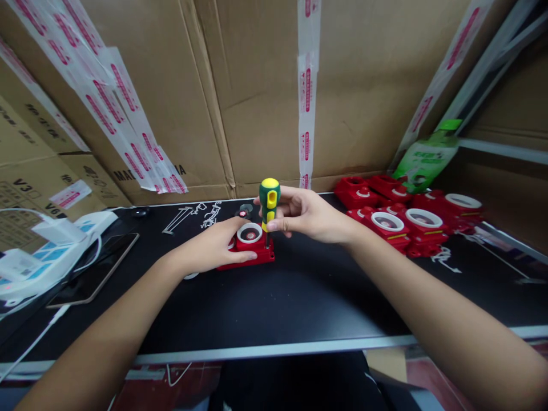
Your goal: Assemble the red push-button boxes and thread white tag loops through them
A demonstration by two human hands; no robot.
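A red plastic part [257, 251] with a white ring on top lies on the black table [299, 297]. My left hand [214, 245] rests on its left side and grips it, fingers closed around its edge. My right hand [306, 214] is wrapped round the green and yellow handle of a screwdriver [269, 201]. The screwdriver stands upright, its tip set into the right front corner of the red part.
A pile of several similar red parts [411, 220] lies at the right rear, with a green pouch [426, 160] behind it. A phone [96, 268], white boxes [55, 240] and cables sit at the left. Cardboard walls stand behind the table.
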